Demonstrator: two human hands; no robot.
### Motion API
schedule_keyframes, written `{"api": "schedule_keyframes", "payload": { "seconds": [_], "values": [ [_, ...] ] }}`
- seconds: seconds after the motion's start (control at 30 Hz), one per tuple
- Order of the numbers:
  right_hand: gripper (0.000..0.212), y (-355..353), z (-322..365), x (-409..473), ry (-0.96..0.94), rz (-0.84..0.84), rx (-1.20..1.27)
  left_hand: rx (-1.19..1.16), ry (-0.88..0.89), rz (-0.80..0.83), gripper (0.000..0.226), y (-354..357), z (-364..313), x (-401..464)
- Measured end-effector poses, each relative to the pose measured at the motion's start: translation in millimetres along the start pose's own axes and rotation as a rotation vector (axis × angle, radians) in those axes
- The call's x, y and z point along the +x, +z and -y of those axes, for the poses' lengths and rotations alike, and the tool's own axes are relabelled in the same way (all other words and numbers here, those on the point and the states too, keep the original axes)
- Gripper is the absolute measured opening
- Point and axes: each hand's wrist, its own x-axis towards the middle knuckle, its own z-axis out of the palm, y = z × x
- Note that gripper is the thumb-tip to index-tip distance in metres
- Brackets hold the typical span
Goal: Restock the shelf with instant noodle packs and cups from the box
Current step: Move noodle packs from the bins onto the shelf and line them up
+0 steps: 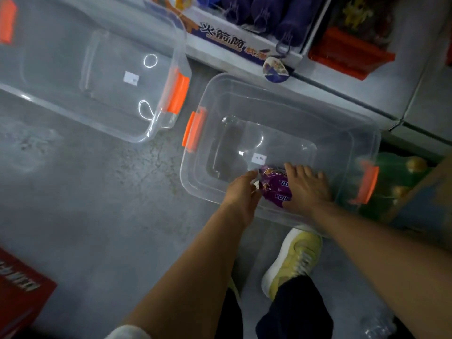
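A purple instant noodle pack [274,185] lies at the near side inside a clear plastic box [362,140] with orange latches, on the floor by the shelf. My left hand [241,194] holds the pack's left end, fingers curled at its edge. My right hand [305,185] lies flat over the pack's right part with fingers spread. The rest of the box holds nothing but a small white sticker. On the white shelf [362,86] above stand purple noodle cups [266,13] in a printed display carton.
A second clear box [156,133] with orange latches sits on the grey floor at left. A red tray [349,55] stands on the shelf. Green bottles [391,182] lie low at right. A red carton [19,289] is at bottom left. My yellow shoe [293,260] stands near the box.
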Motion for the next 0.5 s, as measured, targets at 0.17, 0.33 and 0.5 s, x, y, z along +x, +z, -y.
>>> {"api": "schedule_keyframes", "payload": {
  "seconds": [0.17, 0.33, 0.5],
  "values": [
    [0.080, -0.6, -12.6, 6.1, 0.029, -0.050, 0.157, -0.023, -0.033, 0.039, 0.020, 14.8, 3.2, 8.5],
    [0.062, 5.6, -26.6, 16.3, -0.022, 0.004, 0.458, -0.128, -0.115, 0.185, 0.041, 36.5, 2.3, 10.7],
    [0.100, 16.3, -33.5, 23.6, -0.054, 0.052, 0.452, -0.168, -0.086, 0.216, 0.064, 47.4, 2.7, 26.1]
  ]
}}
